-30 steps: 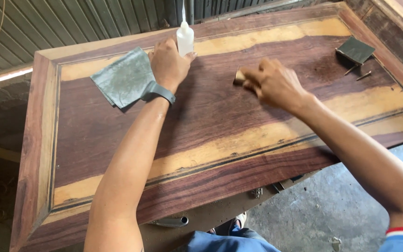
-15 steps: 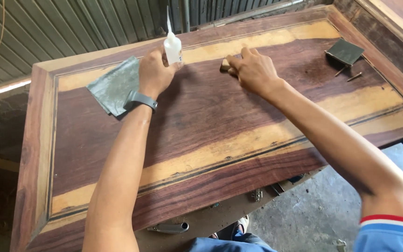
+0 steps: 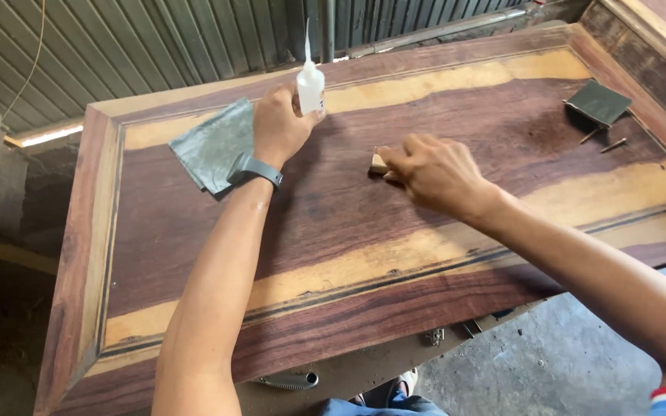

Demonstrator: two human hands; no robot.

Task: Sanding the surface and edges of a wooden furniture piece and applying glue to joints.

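Observation:
A large dark-and-yellow wooden panel (image 3: 333,223) with a raised frame lies flat in front of me. My left hand (image 3: 280,123) holds a small white squeeze bottle (image 3: 311,85) with a long thin nozzle, upright near the panel's far edge. A grey band is on that wrist. My right hand (image 3: 429,171) presses a small pale wooden block (image 3: 379,162) against the panel's dark middle, fingers closed over it. A grey folded cloth (image 3: 213,144) lies just left of my left hand.
A dark square sanding pad (image 3: 598,102) and two loose nails (image 3: 603,141) lie at the panel's far right. A corrugated metal wall (image 3: 156,46) runs behind. Concrete floor (image 3: 549,362) shows at lower right, and a metal handle (image 3: 290,380) sits under the panel's near edge.
My right hand slid the small block back toward me and slightly right across the panel. My left hand kept the bottle upright in nearly the same place.

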